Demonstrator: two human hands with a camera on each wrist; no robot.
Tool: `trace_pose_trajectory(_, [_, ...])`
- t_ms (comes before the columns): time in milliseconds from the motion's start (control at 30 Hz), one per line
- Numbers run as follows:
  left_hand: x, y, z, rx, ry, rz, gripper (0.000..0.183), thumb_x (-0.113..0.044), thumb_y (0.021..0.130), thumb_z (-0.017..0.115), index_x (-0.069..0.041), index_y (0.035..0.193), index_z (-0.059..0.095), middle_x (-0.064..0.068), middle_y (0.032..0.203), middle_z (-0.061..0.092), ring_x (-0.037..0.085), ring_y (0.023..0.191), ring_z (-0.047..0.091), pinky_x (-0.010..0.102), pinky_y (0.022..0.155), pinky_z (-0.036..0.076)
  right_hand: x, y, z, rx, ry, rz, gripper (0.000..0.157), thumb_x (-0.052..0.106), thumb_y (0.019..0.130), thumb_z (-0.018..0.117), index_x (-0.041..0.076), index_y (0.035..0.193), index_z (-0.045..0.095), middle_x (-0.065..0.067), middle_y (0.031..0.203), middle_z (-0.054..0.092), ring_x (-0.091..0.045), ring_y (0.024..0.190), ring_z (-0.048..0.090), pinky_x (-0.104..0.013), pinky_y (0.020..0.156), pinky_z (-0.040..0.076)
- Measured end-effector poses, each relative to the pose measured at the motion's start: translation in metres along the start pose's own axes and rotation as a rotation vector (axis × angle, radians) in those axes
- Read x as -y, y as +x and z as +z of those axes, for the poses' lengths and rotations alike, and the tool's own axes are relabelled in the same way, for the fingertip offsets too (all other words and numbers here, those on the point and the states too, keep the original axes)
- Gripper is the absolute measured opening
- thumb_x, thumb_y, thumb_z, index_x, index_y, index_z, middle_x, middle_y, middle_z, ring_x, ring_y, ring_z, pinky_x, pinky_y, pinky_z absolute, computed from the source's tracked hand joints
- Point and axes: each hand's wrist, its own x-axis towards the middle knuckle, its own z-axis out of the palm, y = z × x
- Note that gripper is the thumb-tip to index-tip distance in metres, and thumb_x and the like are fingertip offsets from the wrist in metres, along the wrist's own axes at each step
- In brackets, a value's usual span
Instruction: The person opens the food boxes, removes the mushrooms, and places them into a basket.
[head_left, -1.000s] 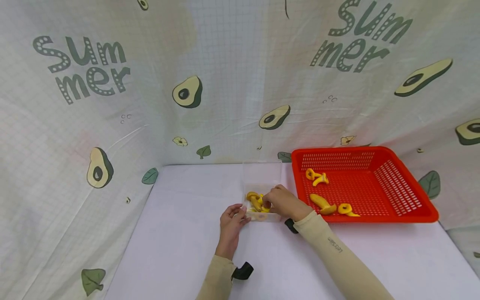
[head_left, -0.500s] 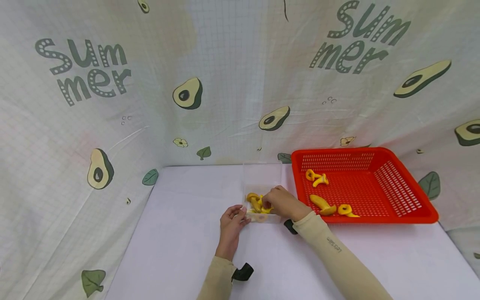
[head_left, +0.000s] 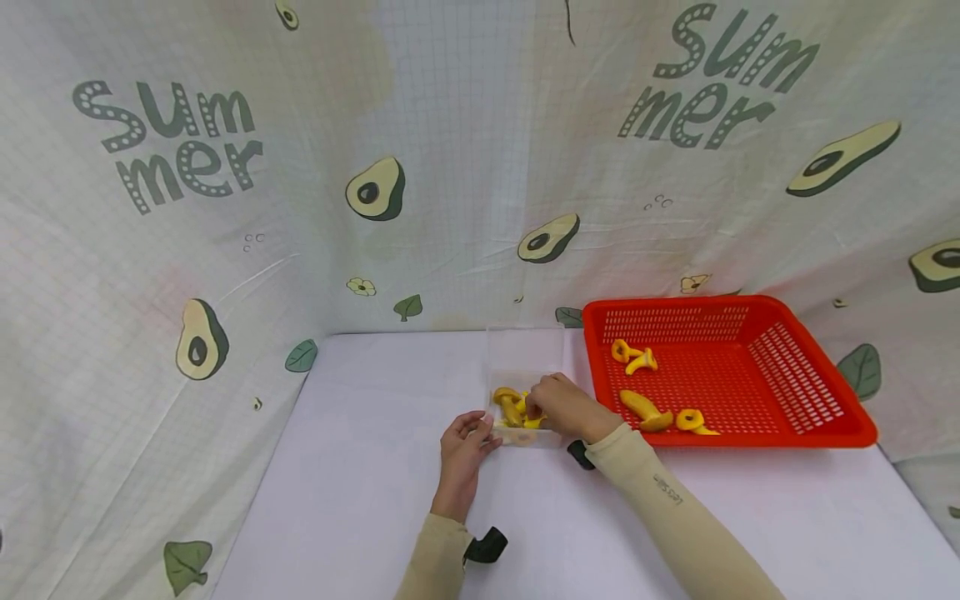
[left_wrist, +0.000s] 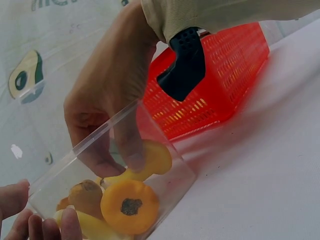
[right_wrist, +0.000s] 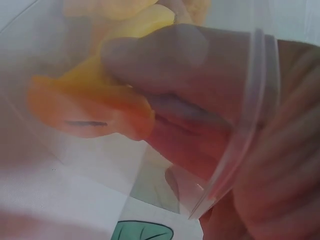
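Observation:
A clear plastic box point(head_left: 517, 438) stands on the white table, its transparent lid point(head_left: 525, 348) raised at the back. Several yellow mushrooms point(head_left: 508, 407) lie inside. At the near left corner my left hand point(head_left: 460, 460) grips the box between thumb and fingers. My right hand point(head_left: 568, 407) reaches over the rim into the box. Seen through the wall in the left wrist view, its thumb and fingers pinch a yellow mushroom point(left_wrist: 156, 161). The right wrist view shows that mushroom's orange cap point(right_wrist: 90, 107) near the box wall. An orange-capped mushroom point(left_wrist: 131, 206) rests beside it.
A red perforated basket point(head_left: 720, 439) stands right of the box, close to the right forearm. Several more mushrooms, among them a large yellow-brown one point(head_left: 645, 410), lie in its left part. A printed curtain point(head_left: 450, 167) hangs behind the table.
Both hands and the box stay nearly in place. The right hand's fingers remain in the box among the mushrooms. The head view has shifted very slightly.

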Motion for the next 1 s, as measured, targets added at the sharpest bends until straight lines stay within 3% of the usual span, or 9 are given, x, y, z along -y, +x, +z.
trace_pose_trajectory(200, [0.002,0.001,0.0,0.0,0.003,0.003,0.03,0.001,0.101,0.068,0.013,0.126,0.057,0.003,0.093,0.055,0.013,0.078,0.055,0.025,0.072,0.063,0.0,-0.002,0.002,-0.002,0.026,0.007,0.012,0.005,0.084,0.089,0.009,0.093,0.081,0.001,0.084,0.074,-0.019,0.085,0.059,-0.046,0.102,0.051])
trace_pose_trajectory(400, [-0.001,0.002,0.0,0.002,0.034,0.012,0.03,0.003,0.1,0.068,0.015,0.126,0.058,0.004,0.094,0.056,0.013,0.077,0.058,0.024,0.071,0.063,-0.003,-0.005,0.004,-0.105,-0.004,-0.057,0.014,0.008,0.084,0.09,0.008,0.097,0.083,-0.001,0.089,0.076,-0.021,0.086,0.062,-0.046,0.098,0.052])
trace_pose_trajectory(633, [-0.004,0.002,0.002,-0.011,0.1,0.057,0.03,0.005,0.098,0.07,0.017,0.123,0.06,0.005,0.092,0.056,0.012,0.075,0.062,0.022,0.071,0.063,-0.001,-0.009,0.003,-0.216,-0.002,-0.024,0.017,0.005,0.086,0.087,0.009,0.102,0.081,-0.003,0.098,0.076,-0.026,0.098,0.062,-0.046,0.098,0.051])
trace_pose_trajectory(833, [-0.006,0.002,0.003,-0.017,0.112,0.063,0.032,0.007,0.097,0.069,0.018,0.126,0.06,0.005,0.094,0.057,0.011,0.077,0.062,0.023,0.073,0.064,0.004,-0.022,-0.003,-0.388,0.042,0.016,0.022,0.002,0.086,0.086,0.01,0.105,0.08,-0.004,0.105,0.076,-0.027,0.108,0.063,-0.05,0.105,0.053])
trace_pose_trajectory(1000, [-0.008,0.004,0.002,-0.002,0.109,0.063,0.036,0.009,0.097,0.068,0.018,0.131,0.059,0.007,0.097,0.058,0.011,0.074,0.063,0.022,0.074,0.063,0.005,-0.038,-0.008,-0.543,0.047,0.009,0.022,0.004,0.083,0.09,0.013,0.101,0.081,-0.001,0.1,0.076,-0.025,0.105,0.064,-0.047,0.099,0.055])
